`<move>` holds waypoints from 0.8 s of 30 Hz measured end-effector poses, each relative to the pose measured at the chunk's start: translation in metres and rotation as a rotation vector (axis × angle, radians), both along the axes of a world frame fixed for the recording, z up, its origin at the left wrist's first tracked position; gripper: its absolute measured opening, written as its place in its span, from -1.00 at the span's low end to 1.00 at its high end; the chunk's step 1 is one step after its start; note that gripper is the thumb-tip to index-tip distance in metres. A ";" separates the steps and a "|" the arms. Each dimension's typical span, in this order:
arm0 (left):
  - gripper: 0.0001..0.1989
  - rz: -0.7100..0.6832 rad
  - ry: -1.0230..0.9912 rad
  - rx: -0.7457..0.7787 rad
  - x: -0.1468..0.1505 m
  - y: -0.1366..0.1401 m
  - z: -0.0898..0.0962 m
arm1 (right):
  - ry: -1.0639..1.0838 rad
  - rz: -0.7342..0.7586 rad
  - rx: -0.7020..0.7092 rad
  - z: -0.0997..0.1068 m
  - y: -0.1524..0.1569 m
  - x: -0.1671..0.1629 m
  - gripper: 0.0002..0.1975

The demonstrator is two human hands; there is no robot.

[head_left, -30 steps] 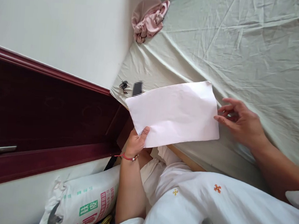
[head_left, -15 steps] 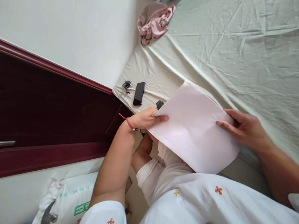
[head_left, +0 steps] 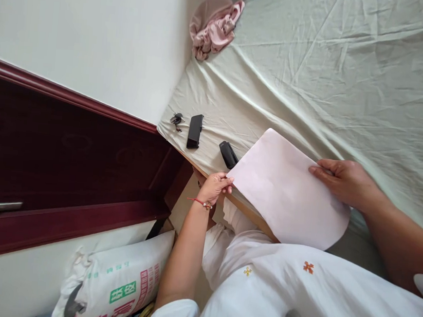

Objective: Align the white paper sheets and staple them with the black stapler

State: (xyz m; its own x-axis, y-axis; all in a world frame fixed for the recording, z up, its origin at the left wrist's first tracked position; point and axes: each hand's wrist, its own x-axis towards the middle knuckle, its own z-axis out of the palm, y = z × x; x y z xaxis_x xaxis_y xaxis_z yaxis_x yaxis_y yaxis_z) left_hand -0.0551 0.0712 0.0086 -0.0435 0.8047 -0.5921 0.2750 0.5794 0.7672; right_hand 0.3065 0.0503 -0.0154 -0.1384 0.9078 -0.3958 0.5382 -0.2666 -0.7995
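Note:
A blank, pale pinkish-white sheet of paper (head_left: 286, 189) is stretched between my two hands above the bed edge and my lap. My left hand (head_left: 215, 187), with a red string bracelet on the wrist, pinches its left corner between thumb and fingers. At the opposite edge my right hand (head_left: 345, 181) grips the paper, thumb on top and the other fingers mostly hidden beneath. The sheet bends downward at its lower right. Just beyond my left hand lies a black stapler-like object (head_left: 228, 155), partly covered by the paper.
On the pale green bedsheet (head_left: 313, 78) lie a black rectangular case (head_left: 195, 131), a small bunch of keys (head_left: 177, 120) and a crumpled pink cloth (head_left: 214, 27). A dark red door (head_left: 69, 152) stands at left, with a stuffed white printed sack (head_left: 121, 278) below it.
My left hand has slid down to the paper's corner and now pinches it there. The sheet has shifted slightly right and down, uncovering more of the black stapler-like object.

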 end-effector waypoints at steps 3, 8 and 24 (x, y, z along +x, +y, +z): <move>-0.64 0.162 -0.002 -0.039 0.010 -0.007 -0.008 | -0.011 0.001 -0.038 0.000 0.001 0.000 -0.60; -0.67 0.271 0.017 -0.027 0.023 -0.007 -0.012 | -0.002 -0.029 -0.092 0.000 0.000 -0.002 -0.58; -0.72 0.351 0.095 0.026 0.037 0.008 -0.018 | 0.108 -0.153 -0.098 -0.004 -0.005 -0.001 -0.61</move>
